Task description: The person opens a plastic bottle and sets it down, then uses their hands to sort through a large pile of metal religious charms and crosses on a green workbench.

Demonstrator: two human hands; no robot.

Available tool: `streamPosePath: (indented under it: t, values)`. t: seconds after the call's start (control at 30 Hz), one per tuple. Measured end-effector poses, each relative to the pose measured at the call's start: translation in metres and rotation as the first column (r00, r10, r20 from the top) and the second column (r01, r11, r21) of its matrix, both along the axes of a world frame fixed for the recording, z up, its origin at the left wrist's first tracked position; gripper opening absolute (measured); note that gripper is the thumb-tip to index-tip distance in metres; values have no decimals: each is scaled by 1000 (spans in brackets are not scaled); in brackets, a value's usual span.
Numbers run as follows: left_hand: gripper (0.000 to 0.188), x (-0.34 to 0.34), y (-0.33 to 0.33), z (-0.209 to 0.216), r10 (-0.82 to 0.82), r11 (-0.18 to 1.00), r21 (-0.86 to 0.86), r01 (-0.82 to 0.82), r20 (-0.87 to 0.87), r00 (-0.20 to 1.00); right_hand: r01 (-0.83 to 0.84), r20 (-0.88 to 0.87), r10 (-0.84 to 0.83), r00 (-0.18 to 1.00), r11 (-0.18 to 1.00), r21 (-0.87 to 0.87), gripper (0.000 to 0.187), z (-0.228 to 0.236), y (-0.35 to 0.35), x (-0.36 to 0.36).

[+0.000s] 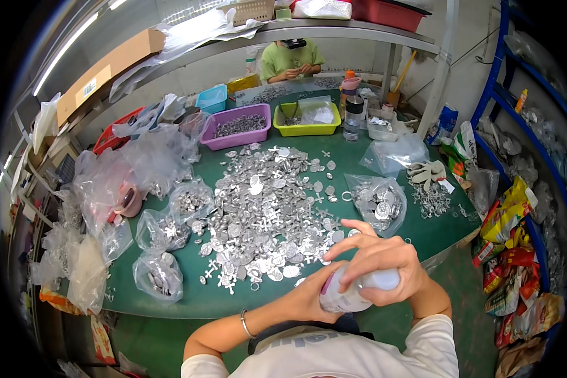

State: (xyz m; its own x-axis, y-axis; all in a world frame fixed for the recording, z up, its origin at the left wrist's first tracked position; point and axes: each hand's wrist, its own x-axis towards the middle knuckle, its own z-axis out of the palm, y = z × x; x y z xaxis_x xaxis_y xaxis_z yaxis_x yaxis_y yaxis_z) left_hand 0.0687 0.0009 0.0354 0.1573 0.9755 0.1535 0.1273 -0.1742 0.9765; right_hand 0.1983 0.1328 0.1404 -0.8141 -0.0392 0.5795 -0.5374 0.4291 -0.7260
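My left hand [309, 291] grips the lower body of a clear plastic bottle [349, 295] held close to my chest. My right hand [378, 255] wraps over the bottle's top, fingers closed around the cap end. Just beyond my hands, on the green table [422, 230], spreads a big pile of small silver metal pieces [264, 214], round, oval and cross-shaped. A thin bracelet sits on my left wrist [246, 322].
Clear plastic bags of metal pieces [378, 201] lie left and right of the pile. A purple bin [238, 126] and a yellow-green bin [307, 120] stand at the back, bottles [353, 113] beside them. Another person [291, 60] in green works opposite. Blue shelving [523, 189] stands at right.
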Motion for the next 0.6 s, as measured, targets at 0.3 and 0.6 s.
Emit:
streamPosePath:
  t: [0.3, 0.6]
  values:
    - [81, 10, 8, -8, 137, 969, 211, -130, -18, 990, 69, -45, -64, 997, 990, 119, 19, -8, -4, 0]
    - [89, -19, 29, -29, 420, 904, 170, -392, -190, 887, 388, 78, -593, 801, 615, 686, 51, -5, 39, -4]
